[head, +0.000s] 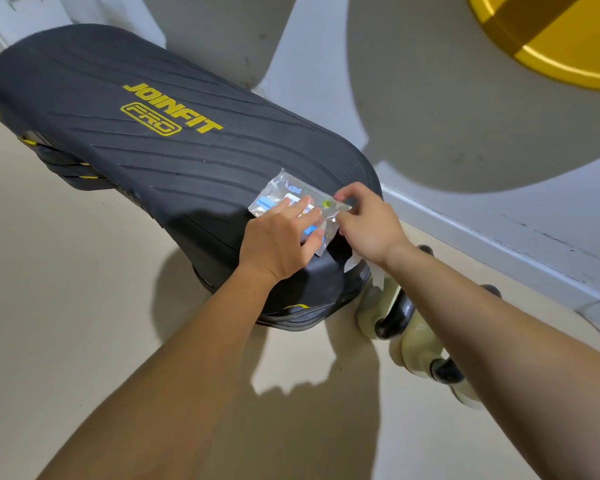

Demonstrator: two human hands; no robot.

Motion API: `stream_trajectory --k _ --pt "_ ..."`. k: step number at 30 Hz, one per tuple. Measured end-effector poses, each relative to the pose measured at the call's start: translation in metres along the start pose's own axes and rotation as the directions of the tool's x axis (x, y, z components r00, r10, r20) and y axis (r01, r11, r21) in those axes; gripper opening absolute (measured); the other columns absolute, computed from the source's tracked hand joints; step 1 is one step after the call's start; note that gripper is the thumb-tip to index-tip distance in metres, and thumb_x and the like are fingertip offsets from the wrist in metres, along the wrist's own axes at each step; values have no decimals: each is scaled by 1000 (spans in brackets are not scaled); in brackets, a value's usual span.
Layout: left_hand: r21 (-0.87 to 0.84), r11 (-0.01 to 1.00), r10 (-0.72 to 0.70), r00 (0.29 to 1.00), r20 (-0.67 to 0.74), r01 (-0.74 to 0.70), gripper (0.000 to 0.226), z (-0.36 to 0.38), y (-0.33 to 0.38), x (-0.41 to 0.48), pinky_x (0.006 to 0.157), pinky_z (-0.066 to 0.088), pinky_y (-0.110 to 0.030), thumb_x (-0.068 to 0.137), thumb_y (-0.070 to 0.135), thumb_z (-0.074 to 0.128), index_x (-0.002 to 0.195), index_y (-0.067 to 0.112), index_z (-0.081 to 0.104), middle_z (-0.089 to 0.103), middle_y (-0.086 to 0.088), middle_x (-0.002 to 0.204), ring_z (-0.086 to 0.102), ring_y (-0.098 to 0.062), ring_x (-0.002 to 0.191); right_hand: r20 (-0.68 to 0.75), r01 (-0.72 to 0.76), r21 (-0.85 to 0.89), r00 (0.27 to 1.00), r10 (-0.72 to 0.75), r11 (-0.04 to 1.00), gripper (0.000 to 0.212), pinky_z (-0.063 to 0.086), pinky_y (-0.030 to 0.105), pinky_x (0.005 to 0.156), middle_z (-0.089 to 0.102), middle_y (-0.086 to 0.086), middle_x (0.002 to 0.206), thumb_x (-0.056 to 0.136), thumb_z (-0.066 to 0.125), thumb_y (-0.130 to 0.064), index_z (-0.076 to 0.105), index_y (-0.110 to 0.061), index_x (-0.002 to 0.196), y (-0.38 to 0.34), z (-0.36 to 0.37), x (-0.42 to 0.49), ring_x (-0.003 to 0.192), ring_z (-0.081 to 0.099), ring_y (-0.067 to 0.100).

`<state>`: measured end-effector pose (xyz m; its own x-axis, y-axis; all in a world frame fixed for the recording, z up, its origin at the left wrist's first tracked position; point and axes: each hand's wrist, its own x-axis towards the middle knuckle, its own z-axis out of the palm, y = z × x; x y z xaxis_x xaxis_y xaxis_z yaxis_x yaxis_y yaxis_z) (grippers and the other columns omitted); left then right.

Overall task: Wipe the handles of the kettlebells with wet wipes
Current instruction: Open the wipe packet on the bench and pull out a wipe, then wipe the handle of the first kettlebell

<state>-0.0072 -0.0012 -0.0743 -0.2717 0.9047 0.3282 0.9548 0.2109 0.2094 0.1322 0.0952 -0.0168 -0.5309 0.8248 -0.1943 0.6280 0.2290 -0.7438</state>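
A clear wet-wipe pack (284, 192) with blue print lies on the near end of a black step platform (160, 133). My left hand (281, 237) presses flat on the pack with straight fingers. My right hand (364, 223) pinches the pack's flap at its right edge, and a white wipe (376, 275) hangs below that hand. Two cream kettlebells with black handles (395, 313) (444, 370) stand on the floor to the right of the platform, partly hidden by my right forearm.
The platform carries yellow JOINFIT PRO lettering and sits on a beige floor (84, 306). A grey and white wall (465, 116) with a baseboard runs behind it, with a yellow disc (551, 39) at top right.
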Motion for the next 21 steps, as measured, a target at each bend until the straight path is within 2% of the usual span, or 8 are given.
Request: stream_trajectory --k 2,5,10,13,15,18,19,21 --pt "86 996 28 996 84 -35 50 -6 5 -1 71 59 -39 90 46 32 121 29 67 63 3 134 59 -25 122 145 67 -160 988 -43 985 48 53 36 85 63 -11 75 91 48 -22 58 -45 132 1 0 -5 90 64 22" --pt "179 984 -22 979 202 -15 54 -12 12 -1 83 55 -42 96 49 31 142 28 51 54 -3 144 50 -31 132 228 82 -252 973 -24 964 53 53 37 85 61 -8 84 92 48 -26 53 -48 140 5 3 -11 93 63 23" --pt "203 976 -1 937 349 -74 66 -8 6 -10 113 33 -48 97 55 10 151 24 31 35 -3 158 37 -34 141 132 -119 98 986 106 988 25 47 31 87 60 -2 107 98 46 -12 55 -26 117 5 -12 -26 103 59 21" --pt "253 965 -41 915 402 -68 55 -3 7 -7 113 29 -53 101 40 14 151 24 30 29 -7 160 28 -41 144 172 -282 389 958 232 877 28 38 24 61 54 1 88 99 44 -4 61 -4 121 11 -32 -37 73 50 16" --pt "75 997 -48 961 271 29 43 -8 25 -1 113 27 -54 101 27 34 140 20 50 40 -10 154 31 -39 144 179 -332 565 943 281 755 34 29 24 57 42 4 75 96 42 -1 53 13 125 26 -56 -42 61 37 18" --pt "-263 965 -5 1000 -31 -4 38 -32 63 10 105 41 -42 93 36 43 112 16 70 68 -4 124 58 -27 122 164 -319 726 941 297 609 23 34 25 56 53 5 69 97 47 1 61 6 113 37 -82 -39 59 45 20" --pt "-340 940 -9 1000 1 9 35 -36 81 18 96 46 -36 93 37 43 107 18 70 71 0 114 62 -23 110 156 -307 758 942 296 575 22 35 28 59 55 5 69 97 48 2 60 11 112 42 -89 -38 61 48 21" --pt "-530 818 -85 958 273 223 28 -40 121 33 85 45 -33 91 31 45 99 18 68 70 2 99 61 -18 94 154 -311 796 934 323 519 19 40 26 58 55 5 68 98 48 2 57 17 106 47 -102 -40 60 55 20"
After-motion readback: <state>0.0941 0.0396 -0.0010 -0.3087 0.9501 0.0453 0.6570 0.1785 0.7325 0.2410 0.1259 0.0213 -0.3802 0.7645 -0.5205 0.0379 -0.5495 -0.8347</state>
